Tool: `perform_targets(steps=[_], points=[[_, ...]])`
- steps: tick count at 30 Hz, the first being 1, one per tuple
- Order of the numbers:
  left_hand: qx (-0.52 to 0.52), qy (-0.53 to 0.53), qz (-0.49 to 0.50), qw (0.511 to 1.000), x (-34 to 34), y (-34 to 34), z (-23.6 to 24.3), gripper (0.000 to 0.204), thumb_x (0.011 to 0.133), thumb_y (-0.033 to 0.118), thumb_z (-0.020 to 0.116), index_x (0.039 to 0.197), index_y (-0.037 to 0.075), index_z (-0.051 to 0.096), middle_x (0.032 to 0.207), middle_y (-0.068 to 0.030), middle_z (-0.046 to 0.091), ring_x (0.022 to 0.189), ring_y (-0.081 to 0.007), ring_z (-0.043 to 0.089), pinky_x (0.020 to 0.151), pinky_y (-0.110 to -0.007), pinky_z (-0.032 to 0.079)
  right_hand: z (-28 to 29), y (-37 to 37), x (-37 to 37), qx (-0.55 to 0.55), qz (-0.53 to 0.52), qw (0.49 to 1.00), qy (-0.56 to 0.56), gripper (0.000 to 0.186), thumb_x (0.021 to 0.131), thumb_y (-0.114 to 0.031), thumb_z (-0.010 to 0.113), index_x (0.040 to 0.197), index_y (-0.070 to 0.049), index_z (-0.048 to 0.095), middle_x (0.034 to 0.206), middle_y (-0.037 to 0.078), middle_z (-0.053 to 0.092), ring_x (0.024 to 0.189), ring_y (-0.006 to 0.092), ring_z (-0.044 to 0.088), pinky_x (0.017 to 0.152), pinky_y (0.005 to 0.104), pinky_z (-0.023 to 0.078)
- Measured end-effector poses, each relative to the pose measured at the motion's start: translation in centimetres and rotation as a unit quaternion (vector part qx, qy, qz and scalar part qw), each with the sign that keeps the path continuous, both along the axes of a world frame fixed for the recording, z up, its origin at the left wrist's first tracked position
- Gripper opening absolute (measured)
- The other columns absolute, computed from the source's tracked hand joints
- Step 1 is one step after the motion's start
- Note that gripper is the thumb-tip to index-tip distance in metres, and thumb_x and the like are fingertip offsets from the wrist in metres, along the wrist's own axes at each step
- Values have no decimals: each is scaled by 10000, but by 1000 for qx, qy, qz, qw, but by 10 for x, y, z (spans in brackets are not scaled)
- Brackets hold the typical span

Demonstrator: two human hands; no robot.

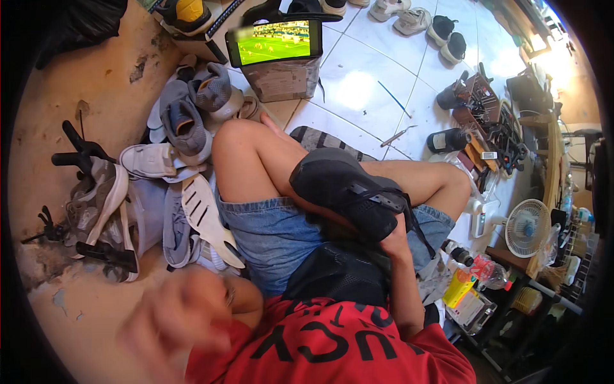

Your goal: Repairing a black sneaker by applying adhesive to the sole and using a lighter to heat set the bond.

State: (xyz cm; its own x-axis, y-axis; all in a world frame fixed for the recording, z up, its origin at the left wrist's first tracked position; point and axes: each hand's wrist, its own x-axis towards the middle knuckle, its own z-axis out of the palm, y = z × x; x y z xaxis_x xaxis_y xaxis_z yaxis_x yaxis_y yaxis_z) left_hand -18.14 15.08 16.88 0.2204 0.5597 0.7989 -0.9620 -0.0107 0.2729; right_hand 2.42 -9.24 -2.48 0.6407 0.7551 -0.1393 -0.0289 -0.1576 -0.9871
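Head view: The hands are apart. The right hand (394, 237) is clamped on the near end of the black shoe (329, 185). The shoe lies across the lap, between the knees and the torso, over the denim shorts (272, 233). The left hand (182, 313) is raised at lower left, well apart from the shoe; it is blurred, and whether it holds anything cannot be told.

A pile of shoes (187, 131) sits beside the left knee. A white sole (203, 214) with dark slots leans near the left thigh. Beyond the knees, a phone (275, 43) showing a football match stands at a box (281, 80). A thin tool (398, 136) and a blue stick (393, 97) lie on the tiles (358, 54). At right are a fan (526, 228), a clear bottle (491, 274) and a yellow box (458, 288).
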Motion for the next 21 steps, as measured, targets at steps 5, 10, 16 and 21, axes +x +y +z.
perform_targets(steps=[5,10,16,21], points=[[175,-86,-178,965,17,2,16,599,910,-42,502,1436,239,442,1216,-27,553,665,-170,531,518,-327,415,-4,-4,4,-6,-25,996,80,679,782,-34,801,1362,-11,449,1352,126,547,1264,240,535,1090,383,406],[174,-122,-221,952,10,-13,12,523,925,-53,439,1411,134,483,905,-38,536,591,-173,513,480,-318,388,7,4,2,3,-26,993,114,708,764,-13,808,1373,-28,445,1359,122,541,1269,240,532,1103,387,401],[111,-26,-300,947,2,1,29,556,950,-11,482,1473,175,437,834,-19,546,573,-132,517,475,-300,395,-4,-2,5,-9,-40,990,135,730,778,-2,786,1407,-31,417,1395,117,509,1307,237,499,1120,390,389],[88,5,-176,980,-16,27,10,413,991,112,523,1395,195,522,892,21,617,572,-66,529,477,-273,405,-5,6,2,13,-39,990,135,689,803,-16,755,1405,-14,419,1396,123,509,1317,243,491,1123,384,376]])
